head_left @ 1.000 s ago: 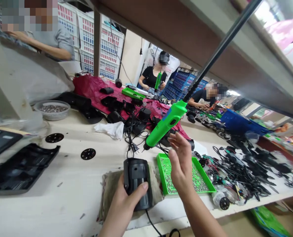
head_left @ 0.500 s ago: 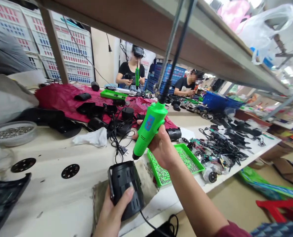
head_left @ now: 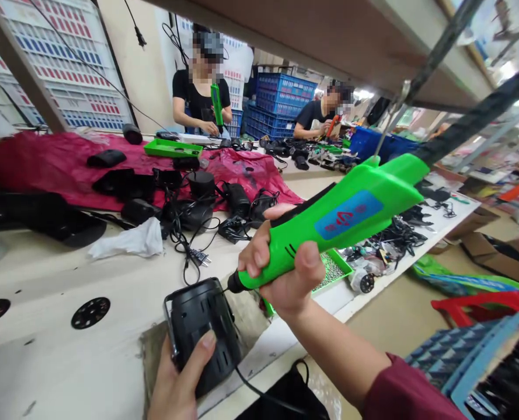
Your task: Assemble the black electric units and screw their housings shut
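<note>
My left hand (head_left: pixel 183 373) is wrapped round a black slotted plastic housing (head_left: pixel 204 332) with a bracket on its left side and a cord leaving its lower end. It rests on a worn grey pad (head_left: pixel 250 321). In my right hand (head_left: pixel 289 274) is a bright green electric screwdriver (head_left: pixel 329 221), tilted with its back end up to the right. Its thin bit points at the housing's upper right edge; whether it touches a screw there I cannot tell. Behind my right wrist, a green tray (head_left: pixel 335 271) of small screws is partly hidden.
Black housings and cords (head_left: pixel 193 204) lie on pink plastic sheeting (head_left: pixel 241 169). A white cloth (head_left: pixel 130 239) and a black perforated disc (head_left: pixel 90 312) are on the left. Loose parts (head_left: pixel 390 245) pile up at right. A shelf (head_left: pixel 285 46) hangs overhead. Two people work across the table.
The screwdriver has swung from nearly upright to a strong tilt, its bit now against or near the housing's upper right edge. The view has shifted, moving most things leftward.
</note>
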Tool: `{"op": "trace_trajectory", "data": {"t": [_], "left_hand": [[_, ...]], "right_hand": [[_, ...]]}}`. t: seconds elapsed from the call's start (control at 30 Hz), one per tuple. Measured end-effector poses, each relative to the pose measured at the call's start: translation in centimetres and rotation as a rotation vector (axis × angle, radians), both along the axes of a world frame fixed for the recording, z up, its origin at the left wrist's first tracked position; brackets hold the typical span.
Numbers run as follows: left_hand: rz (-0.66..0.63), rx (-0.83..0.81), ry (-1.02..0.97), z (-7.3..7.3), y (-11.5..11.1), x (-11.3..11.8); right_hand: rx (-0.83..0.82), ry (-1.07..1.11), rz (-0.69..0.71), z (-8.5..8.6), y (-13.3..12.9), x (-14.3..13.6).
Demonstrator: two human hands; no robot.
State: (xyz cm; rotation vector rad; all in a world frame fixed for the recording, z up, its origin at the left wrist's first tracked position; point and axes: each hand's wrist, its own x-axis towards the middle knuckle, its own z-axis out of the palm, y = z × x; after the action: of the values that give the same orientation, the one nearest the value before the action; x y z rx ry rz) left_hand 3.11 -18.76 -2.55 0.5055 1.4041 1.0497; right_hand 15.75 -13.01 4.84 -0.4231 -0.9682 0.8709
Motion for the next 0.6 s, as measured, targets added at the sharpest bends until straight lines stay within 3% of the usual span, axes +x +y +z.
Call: {"op": "trace_trajectory", "data": {"t": [0.13, 0.37, 0.6], "left_hand": [[0.013, -0.015, -0.033, -0.3, -0.1, 0.0], [-0.046, 0.08, 0.019, -1.9, -0.6, -0.4], [-0.095, 0.081, 0.006, -1.9, -0.9, -1.3]], "right_hand": [[-0.013, 0.004, 0.128, -1.1, 0.4, -0.3], [-0.068, 0.047, 0.07, -1.5, 0.7, -0.3], [-0.02, 0.088, 0.006, -0.4, -0.7, -0.3]]}}
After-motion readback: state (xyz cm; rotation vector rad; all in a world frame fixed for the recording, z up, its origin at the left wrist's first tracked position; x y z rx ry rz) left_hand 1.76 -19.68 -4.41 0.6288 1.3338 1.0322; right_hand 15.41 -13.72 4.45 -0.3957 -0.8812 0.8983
